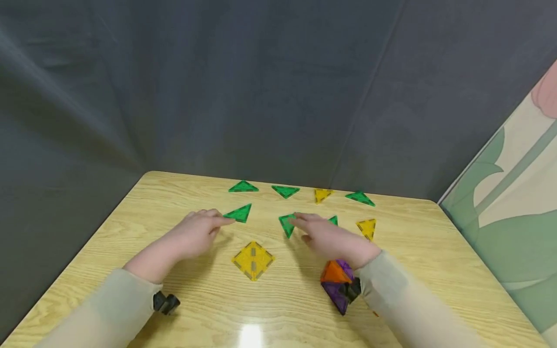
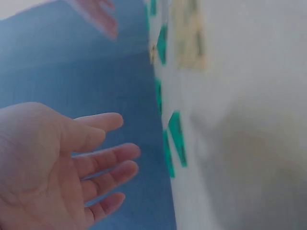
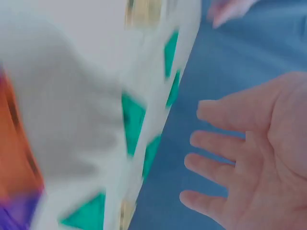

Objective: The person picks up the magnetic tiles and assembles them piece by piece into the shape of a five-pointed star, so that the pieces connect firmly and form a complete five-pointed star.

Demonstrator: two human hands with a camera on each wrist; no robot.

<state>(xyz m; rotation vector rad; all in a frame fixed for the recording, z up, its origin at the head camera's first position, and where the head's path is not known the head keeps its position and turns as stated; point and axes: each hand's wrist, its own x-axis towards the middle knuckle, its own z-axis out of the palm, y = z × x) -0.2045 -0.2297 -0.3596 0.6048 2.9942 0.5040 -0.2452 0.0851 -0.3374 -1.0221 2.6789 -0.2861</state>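
Head view, looking forward and down: we find two flat green triangles in the middle of the table [image 1: 200, 319], the left one [image 1: 240, 213] at the left hand's fingertips and the right one [image 1: 285, 225] partly covered, from our angle, by the right hand [image 1: 326, 237]. The wrist views show both hands raised above the surface, so we take the left hand [image 1: 197, 234], like its partner, to be hovering; the fingers of each are extended and loosely parted, grasping nothing. Between the hands and nearer to us lies a yellow diamond [image 1: 253, 261]. Below the right wrist sits an orange-and-purple piece [image 1: 337, 275], partly hidden by a small black wrist camera [image 1: 351, 289]. Toward the table's far edge are three more green triangles [image 1: 243, 186] and a small yellow triangle [image 1: 323, 195]; another yellow triangle lies to the right of the right hand. Behind everything hangs a dark curtain [image 1: 270, 96], with a flower-patterned cloth [image 1: 509, 217] at far right. We judge the main risk to be the right forearm: if it drops or draws back, the sleeve or wrist camera could knock the orange-and-purple piece. Fingers sweeping low could also skid the thin triangles out of place.
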